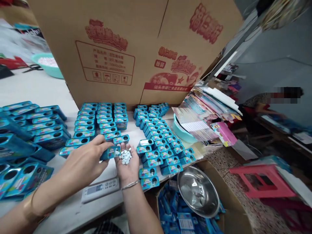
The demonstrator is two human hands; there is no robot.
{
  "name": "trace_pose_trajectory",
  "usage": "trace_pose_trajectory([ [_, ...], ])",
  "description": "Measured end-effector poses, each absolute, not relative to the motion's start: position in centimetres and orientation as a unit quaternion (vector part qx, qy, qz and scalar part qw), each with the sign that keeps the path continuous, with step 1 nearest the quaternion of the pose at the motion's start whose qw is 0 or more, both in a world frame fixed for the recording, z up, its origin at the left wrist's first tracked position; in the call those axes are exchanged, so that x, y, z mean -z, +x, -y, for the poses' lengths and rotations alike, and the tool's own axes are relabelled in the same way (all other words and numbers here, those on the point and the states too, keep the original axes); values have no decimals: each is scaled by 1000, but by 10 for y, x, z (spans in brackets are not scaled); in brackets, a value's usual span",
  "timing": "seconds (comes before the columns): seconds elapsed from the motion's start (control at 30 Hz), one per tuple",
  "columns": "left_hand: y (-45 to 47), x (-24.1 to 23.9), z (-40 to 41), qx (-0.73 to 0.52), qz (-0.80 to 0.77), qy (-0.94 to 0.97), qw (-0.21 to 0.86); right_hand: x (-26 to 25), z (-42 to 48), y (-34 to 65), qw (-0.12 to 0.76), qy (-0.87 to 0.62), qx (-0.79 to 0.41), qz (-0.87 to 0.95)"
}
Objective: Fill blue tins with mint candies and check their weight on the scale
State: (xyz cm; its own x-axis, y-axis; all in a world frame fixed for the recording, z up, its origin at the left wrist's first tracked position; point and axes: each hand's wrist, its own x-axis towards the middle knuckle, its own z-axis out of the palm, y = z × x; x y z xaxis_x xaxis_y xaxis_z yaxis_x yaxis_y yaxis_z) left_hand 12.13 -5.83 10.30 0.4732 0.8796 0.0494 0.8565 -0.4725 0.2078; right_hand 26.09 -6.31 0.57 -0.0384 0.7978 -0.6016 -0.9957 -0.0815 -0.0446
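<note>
My left hand [89, 159] is closed round a small blue tin box [110, 152], tipped sideways with its end over my other palm. Below it my right hand [128, 170] lies palm up and cupped, holding a heap of small pale candies [126, 157]. A few candies show at the tin's end. Just behind the hands stand rows of blue tins with round dark holes on top [106, 125]. To the right are slanting rows of similar tins [159, 139]. Under my hands sits a digital scale [100, 189], its pan not visible.
A large cardboard carton [136, 65] stands behind the tins. More tins [26, 175] crowd the left. A box below the table edge holds blue tins and a steel bowl [198, 191]. Turquoise basins [52, 70], paper stacks [209, 104], a red stool [265, 182] and a seated person [258, 100] are around.
</note>
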Motion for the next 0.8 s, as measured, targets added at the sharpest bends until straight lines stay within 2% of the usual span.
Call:
trace_pose_trajectory([
  [0.27,110,-84,62,-111,-511,842,133,-7,64,257,636,-269,-690,-214],
  [0.47,93,-73,57,-197,-510,816,188,-10,69,265,644,-253,-690,-213],
  [0.63,70,-21,61,-298,-535,746,262,-15,71,287,682,-246,-663,-184],
  [0.8,59,21,69,-300,-566,716,277,-19,70,299,692,-248,-661,-147],
])
